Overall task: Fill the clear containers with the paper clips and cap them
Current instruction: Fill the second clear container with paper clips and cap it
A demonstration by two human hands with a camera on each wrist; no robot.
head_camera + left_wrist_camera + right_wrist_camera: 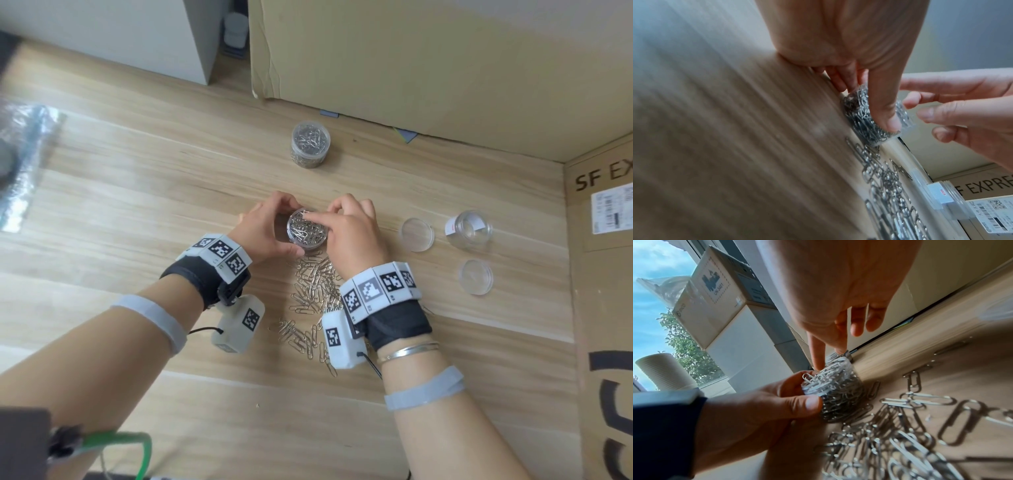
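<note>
A clear container [307, 233] heaped with paper clips stands uncapped on the wooden floor. My left hand [270, 226] grips it, with the thumb on the near wall and the fingers curled round the far side. My right hand [346, 226] hovers over its mouth. In the right wrist view the right index finger [817, 353] points straight down and touches the heaped clips in the container [840, 395], while the other fingers are curled back. A pile of loose paper clips [315, 291] lies just in front of the container. Two clear lids [416, 234] [476, 277] and an empty container [469, 228] lie to the right.
A capped container [310, 144] full of clips stands farther back. Cardboard boxes [411, 61] [603, 274] wall off the back and the right side. A plastic bag [24, 164] lies at the far left. Bare wooden floor stretches to the left and near me.
</note>
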